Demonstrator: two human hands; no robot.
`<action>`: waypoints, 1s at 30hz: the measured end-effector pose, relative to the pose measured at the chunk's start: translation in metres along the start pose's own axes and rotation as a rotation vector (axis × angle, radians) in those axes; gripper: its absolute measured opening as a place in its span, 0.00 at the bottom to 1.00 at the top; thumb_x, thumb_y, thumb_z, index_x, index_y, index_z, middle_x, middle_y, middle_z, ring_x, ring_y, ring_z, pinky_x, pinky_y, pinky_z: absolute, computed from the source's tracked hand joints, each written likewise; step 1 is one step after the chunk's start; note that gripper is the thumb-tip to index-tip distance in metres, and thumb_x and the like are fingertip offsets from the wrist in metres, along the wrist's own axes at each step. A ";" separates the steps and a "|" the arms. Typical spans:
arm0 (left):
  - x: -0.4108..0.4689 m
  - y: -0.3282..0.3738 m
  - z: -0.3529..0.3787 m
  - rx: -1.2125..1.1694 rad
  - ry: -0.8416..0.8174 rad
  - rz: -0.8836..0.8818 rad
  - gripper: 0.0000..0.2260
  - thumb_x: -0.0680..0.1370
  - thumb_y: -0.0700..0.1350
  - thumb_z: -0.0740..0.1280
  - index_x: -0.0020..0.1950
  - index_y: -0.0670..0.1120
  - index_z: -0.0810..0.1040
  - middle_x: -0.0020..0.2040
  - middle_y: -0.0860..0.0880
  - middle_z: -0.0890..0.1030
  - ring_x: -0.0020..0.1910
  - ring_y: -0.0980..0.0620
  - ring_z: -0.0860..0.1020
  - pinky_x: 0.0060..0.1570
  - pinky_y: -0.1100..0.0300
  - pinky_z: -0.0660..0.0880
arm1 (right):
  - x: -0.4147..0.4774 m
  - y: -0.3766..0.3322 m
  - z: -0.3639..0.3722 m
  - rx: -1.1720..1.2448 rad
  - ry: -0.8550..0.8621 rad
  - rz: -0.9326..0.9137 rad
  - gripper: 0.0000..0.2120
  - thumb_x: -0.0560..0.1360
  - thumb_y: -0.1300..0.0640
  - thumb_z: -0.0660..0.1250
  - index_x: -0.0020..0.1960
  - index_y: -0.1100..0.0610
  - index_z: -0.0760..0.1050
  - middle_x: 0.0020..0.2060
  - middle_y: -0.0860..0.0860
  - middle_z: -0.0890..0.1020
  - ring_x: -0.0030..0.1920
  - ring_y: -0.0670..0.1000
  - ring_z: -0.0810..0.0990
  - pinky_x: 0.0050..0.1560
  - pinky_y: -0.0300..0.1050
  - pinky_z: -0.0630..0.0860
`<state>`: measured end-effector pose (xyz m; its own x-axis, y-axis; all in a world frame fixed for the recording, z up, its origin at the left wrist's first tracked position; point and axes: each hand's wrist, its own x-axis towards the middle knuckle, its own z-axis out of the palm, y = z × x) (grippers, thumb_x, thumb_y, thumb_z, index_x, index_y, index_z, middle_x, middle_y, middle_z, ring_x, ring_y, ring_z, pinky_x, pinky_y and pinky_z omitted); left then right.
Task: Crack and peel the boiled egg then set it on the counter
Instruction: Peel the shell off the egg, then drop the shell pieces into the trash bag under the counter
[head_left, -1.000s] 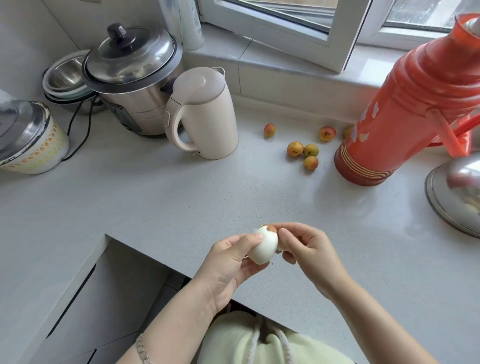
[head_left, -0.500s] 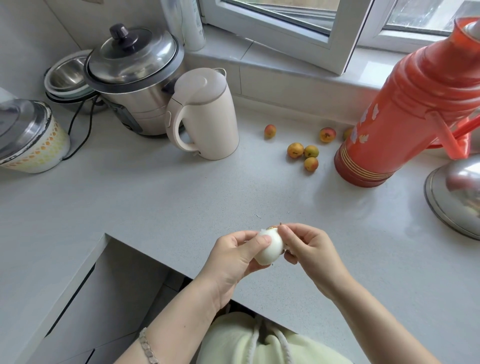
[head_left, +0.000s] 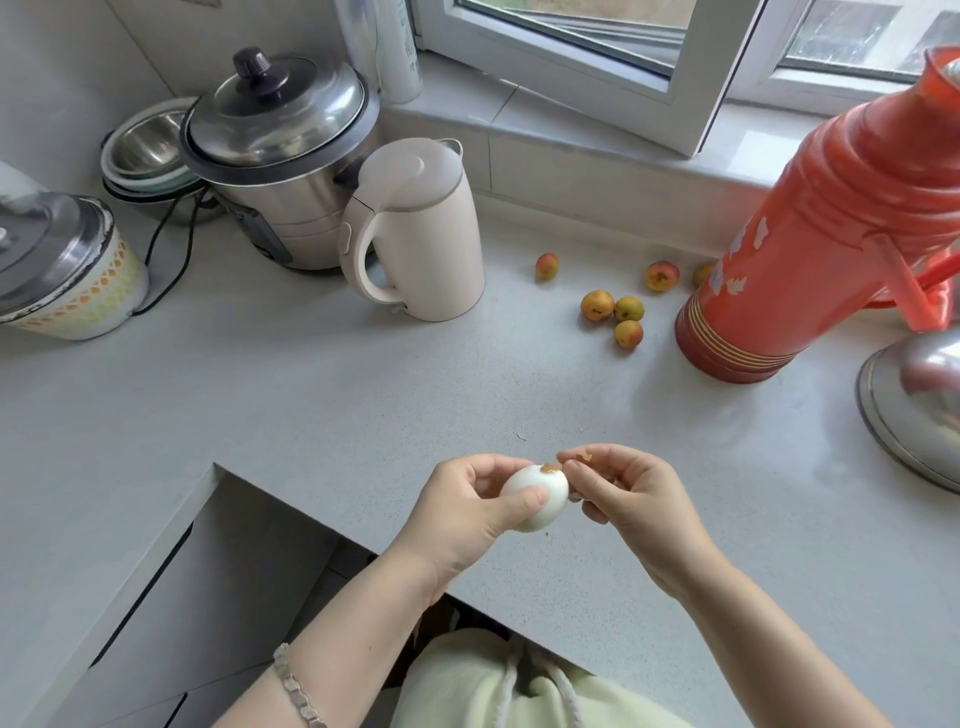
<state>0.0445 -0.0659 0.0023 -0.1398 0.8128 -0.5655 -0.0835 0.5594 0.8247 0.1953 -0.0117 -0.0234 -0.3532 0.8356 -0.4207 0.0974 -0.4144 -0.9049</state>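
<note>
your left hand (head_left: 467, 512) holds the egg (head_left: 535, 498) in the air, just above the near edge of the surface (head_left: 322, 395), with the thumb across its front and the other fingers closed behind it. the egg is almost all white now; only a small brown shell patch (head_left: 551, 468) sits on its top. your right hand (head_left: 631, 499) is touching the egg at that patch, and its fingers are pinched narrow on a loose shell piece (head_left: 581, 458).

i think the risk is here: the bare egg is smooth and maybe wet, so if you pull hard on the last patch it can slip from the left hand and fall past the edge to the floor. also a nail that digs too deep can tear the white. when you set it down, it can roll, because this surface is flat and you are near the edge.
</note>
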 end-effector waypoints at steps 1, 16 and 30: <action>0.000 0.000 0.000 0.035 0.015 0.017 0.08 0.69 0.43 0.74 0.47 0.49 0.81 0.47 0.47 0.84 0.46 0.54 0.81 0.42 0.68 0.76 | 0.001 -0.001 0.000 -0.007 0.009 0.002 0.06 0.71 0.61 0.68 0.38 0.53 0.82 0.28 0.49 0.81 0.33 0.49 0.74 0.30 0.35 0.71; 0.009 -0.006 -0.011 0.106 0.250 0.138 0.09 0.68 0.41 0.73 0.44 0.53 0.78 0.43 0.56 0.80 0.38 0.68 0.78 0.38 0.76 0.73 | 0.029 -0.017 -0.006 0.522 -0.051 0.343 0.08 0.70 0.61 0.62 0.44 0.65 0.76 0.36 0.56 0.80 0.35 0.50 0.78 0.33 0.35 0.79; -0.022 -0.057 -0.138 -0.518 0.791 0.065 0.03 0.74 0.41 0.68 0.45 0.49 0.78 0.46 0.49 0.80 0.46 0.53 0.78 0.46 0.60 0.76 | 0.052 0.053 0.182 -0.201 -0.290 0.668 0.12 0.75 0.65 0.58 0.35 0.61 0.74 0.30 0.54 0.75 0.30 0.50 0.73 0.31 0.38 0.71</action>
<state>-0.0835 -0.1378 -0.0305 -0.7720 0.3875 -0.5038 -0.4529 0.2206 0.8638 0.0130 -0.0554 -0.0811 -0.3873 0.2902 -0.8751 0.5348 -0.7025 -0.4697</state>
